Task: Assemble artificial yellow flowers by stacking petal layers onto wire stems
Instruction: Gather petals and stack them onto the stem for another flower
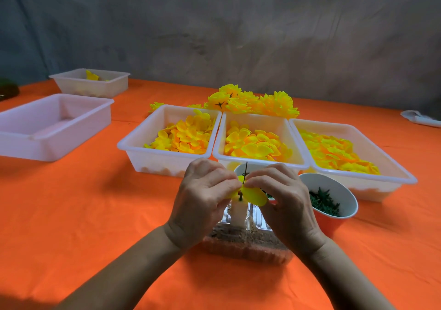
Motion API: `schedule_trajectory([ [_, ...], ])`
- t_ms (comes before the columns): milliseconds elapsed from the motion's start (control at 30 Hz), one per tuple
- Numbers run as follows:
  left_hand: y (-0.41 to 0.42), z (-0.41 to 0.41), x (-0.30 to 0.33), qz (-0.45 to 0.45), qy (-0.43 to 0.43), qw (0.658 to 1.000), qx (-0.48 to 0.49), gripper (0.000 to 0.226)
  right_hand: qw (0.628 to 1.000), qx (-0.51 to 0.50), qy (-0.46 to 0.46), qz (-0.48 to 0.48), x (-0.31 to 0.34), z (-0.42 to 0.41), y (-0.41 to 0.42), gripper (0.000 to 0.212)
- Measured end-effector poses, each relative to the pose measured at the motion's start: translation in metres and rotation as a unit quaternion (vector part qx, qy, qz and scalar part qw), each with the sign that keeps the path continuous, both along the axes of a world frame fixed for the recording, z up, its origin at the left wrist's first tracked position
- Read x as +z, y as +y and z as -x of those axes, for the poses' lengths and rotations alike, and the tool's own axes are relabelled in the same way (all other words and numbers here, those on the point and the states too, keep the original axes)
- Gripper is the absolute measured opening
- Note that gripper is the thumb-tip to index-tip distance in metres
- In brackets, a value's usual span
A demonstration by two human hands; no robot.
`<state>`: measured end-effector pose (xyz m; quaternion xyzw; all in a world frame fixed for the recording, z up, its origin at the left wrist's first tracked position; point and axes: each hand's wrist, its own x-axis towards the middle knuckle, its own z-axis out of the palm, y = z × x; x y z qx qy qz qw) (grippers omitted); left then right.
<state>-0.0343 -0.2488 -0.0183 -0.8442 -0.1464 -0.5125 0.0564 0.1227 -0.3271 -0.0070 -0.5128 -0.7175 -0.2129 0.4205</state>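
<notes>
A thin dark wire stem (245, 169) stands upright from a white post (239, 213) set in a clear box of sand (245, 243). A yellow petal layer (256, 195) sits on the wire just above the post. My left hand (202, 200) and my right hand (282, 201) pinch that layer from either side, fingertips meeting at the wire. Three white trays hold loose yellow petals: left (133, 144), middle (296, 142), right (391, 166). Finished yellow flowers (253, 102) lie in a heap behind the trays.
A red paper cup (334, 219) with green calyx pieces stands tilted at my right hand; another cup (239, 167) peeks out behind the wire. Two more white trays (52, 128) (93, 83) sit at the far left on the orange tablecloth (95, 214).
</notes>
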Motion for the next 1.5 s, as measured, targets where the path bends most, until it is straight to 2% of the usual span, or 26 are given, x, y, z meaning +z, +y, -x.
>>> schedule_trajectory([
  [67,-0.001,-0.001,-0.001,-0.011,0.002,1.0,0.002,0.005,1.0,0.003,-0.009,0.002,-0.003,-0.002,0.0,0.005],
  [200,-0.004,0.0,-0.006,-0.032,0.006,0.999,0.002,0.029,1.0,0.004,-0.004,0.019,-0.013,-0.005,-0.001,0.014],
  [367,-0.003,0.0,-0.012,-0.034,-0.007,0.999,0.016,0.017,1.0,0.015,0.006,0.008,-0.018,-0.006,-0.002,0.008],
  [467,-0.002,0.0,-0.012,-0.042,0.001,0.999,0.014,0.011,1.0,0.014,0.019,0.012,-0.022,-0.006,-0.003,0.012],
  [700,-0.001,0.001,-0.009,-0.059,0.007,0.998,0.008,0.02,0.999,0.015,0.036,0.018,-0.023,-0.005,-0.005,0.004],
  [800,-0.001,0.003,-0.007,-0.008,0.031,0.999,-0.017,0.007,0.998,0.022,0.055,0.036,-0.022,-0.008,-0.006,0.012],
  [900,-0.002,0.011,-0.008,0.096,0.042,0.993,-0.054,0.019,0.994,0.042,0.08,0.056,-0.02,-0.011,-0.009,0.02],
  [1000,-0.007,0.012,-0.006,0.215,-0.025,0.97,-0.113,0.029,0.993,0.055,0.087,0.06,-0.019,-0.012,-0.01,0.026],
  [1067,-0.009,0.006,0.0,0.271,-0.069,0.954,-0.105,0.027,0.992,0.056,0.092,0.058,-0.02,-0.012,-0.009,0.029],
  [1233,-0.007,-0.012,0.001,0.304,-0.071,0.945,-0.103,0.019,0.99,0.054,0.122,0.044,-0.017,-0.014,-0.009,0.036],
  [1333,-0.003,-0.014,-0.005,0.365,-0.099,0.917,-0.129,0.005,0.977,-0.011,0.209,0.032,-0.013,-0.027,-0.007,0.036],
  [1400,0.0,-0.013,-0.005,0.392,-0.104,0.903,-0.14,0.004,0.958,-0.056,0.276,0.055,-0.008,-0.037,-0.002,0.033],
  [1500,0.002,-0.012,-0.005,0.395,-0.093,0.902,-0.146,0.004,0.932,-0.075,0.33,0.13,-0.003,-0.045,0.012,0.029],
])
